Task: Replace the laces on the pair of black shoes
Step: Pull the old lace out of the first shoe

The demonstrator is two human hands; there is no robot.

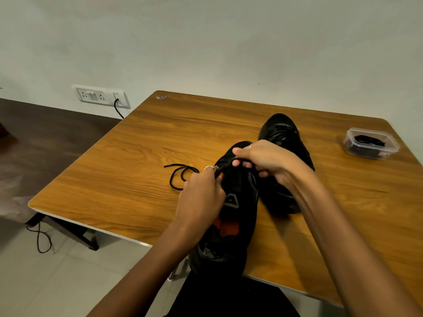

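Note:
Two black shoes lie on the wooden table [128, 170]. The near shoe [231, 216] points away from me, its orange insole showing. The far shoe [283, 133] lies behind it to the right, partly hidden by my right arm. My left hand [201, 193] pinches the black lace [180, 173] at the near shoe's left eyelets. The lace's free end curls on the table to the left. My right hand [258, 159] curls over the shoe's front and grips the lace area there.
A clear plastic box [370, 143] with black laces inside stands at the table's right edge. A wall socket panel [100, 96] with a plugged cable is at the back left. A thin black cord [42, 239] lies on the floor left of the table.

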